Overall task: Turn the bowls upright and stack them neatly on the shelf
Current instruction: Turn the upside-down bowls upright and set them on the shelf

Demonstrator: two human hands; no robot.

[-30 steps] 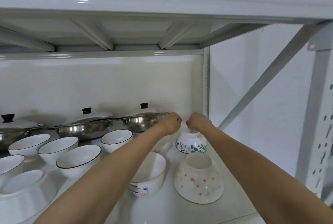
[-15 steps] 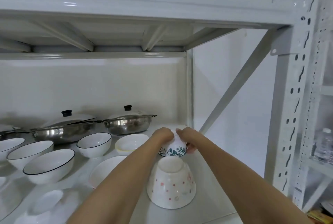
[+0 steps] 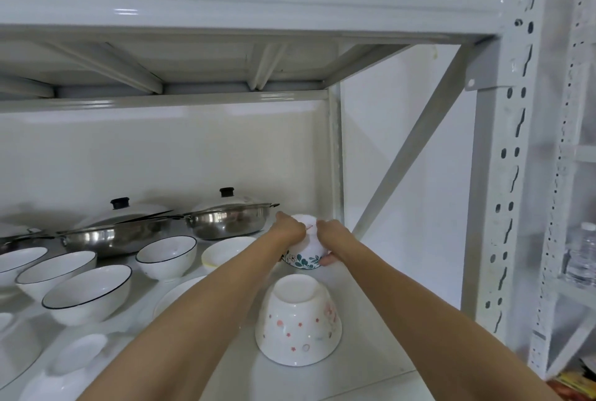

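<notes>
Where no writing reads: both hands (image 3: 306,233) around leaf-patterned bowl (image 3: 304,254).

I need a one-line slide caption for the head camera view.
Both hands, left hand and right hand, grip an upside-down leaf-patterned bowl behind an inverted dotted bowl.

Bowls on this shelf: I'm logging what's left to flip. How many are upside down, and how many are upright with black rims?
Upside-down bowls: 2 (pink-dotted bowl, leaf-patterned bowl)
Upright black-rimmed bowls: 4
Total: 6. Other upright bowls, blurred or partly hidden, are not counted.
</notes>
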